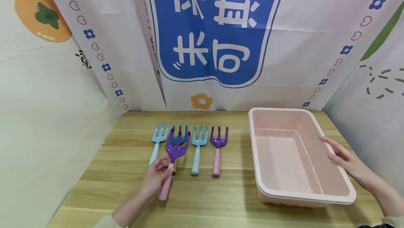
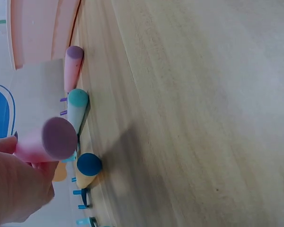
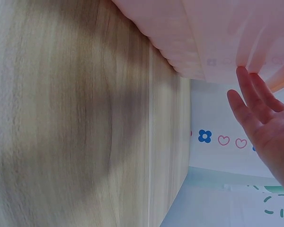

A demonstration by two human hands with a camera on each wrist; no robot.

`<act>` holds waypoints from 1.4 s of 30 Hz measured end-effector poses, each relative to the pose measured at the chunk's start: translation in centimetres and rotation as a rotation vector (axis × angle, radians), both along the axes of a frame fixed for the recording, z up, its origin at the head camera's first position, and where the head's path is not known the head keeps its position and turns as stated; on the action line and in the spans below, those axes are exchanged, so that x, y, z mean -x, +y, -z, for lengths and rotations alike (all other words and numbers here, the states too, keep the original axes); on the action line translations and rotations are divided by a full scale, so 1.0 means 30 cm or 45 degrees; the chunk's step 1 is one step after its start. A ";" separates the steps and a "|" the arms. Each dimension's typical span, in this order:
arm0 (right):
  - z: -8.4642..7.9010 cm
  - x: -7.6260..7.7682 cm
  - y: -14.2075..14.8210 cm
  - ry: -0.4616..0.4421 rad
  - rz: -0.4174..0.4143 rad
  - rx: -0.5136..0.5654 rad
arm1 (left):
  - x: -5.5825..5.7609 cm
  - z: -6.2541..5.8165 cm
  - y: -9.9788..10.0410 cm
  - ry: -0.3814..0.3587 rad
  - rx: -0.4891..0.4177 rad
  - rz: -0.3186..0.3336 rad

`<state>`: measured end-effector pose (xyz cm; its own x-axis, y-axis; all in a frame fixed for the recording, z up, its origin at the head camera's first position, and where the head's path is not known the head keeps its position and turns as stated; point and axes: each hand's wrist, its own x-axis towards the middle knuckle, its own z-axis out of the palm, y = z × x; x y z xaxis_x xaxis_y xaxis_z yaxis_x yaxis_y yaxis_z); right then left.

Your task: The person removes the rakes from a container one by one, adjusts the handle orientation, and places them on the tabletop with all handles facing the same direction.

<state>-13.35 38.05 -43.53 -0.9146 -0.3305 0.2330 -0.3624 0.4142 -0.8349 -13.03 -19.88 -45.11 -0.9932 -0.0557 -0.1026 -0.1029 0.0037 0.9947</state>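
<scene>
My left hand (image 1: 156,176) grips the pink handle of a purple three-pronged hand fork (image 1: 177,151), thumb across it just below the neck. Prongs point away, and the fork hangs above the table. In the left wrist view the handle's round end (image 2: 59,138) faces the camera. Beneath it lies a dark blue hand fork (image 1: 179,139) with a yellowish handle, partly hidden. Over at the right, my right hand (image 1: 348,163) holds the rim of a pale pink plastic tub (image 1: 304,197), thumb side over the edge and other fingers (image 3: 258,101) against the outer wall.
More hand forks lie in a row on the wooden table (image 1: 221,203): a light blue one (image 1: 160,136) at the left, another light blue one (image 1: 196,154), and a purple one (image 1: 217,154) nearest the tub. A printed cloth (image 1: 126,45) hangs behind the table's far edge.
</scene>
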 end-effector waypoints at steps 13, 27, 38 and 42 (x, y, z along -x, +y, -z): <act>-0.004 -0.001 0.003 -0.026 0.005 0.001 | 0.045 -0.011 -0.068 0.133 0.226 -0.095; -0.002 0.002 0.001 -0.004 0.011 -0.001 | 0.157 0.009 -0.261 0.209 0.435 -0.188; -0.007 -0.001 0.000 -0.005 0.019 -0.002 | 0.269 0.035 -0.439 0.153 0.566 -0.207; -0.005 -0.001 -0.001 -0.009 0.004 0.021 | 0.314 0.066 -0.493 0.117 0.624 -0.184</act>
<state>-13.32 38.02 -43.39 -0.9171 -0.3240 0.2323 -0.3556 0.4011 -0.8442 -22.45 -34.66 -47.10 -0.9755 -0.2122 0.0574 -0.0488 0.4636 0.8847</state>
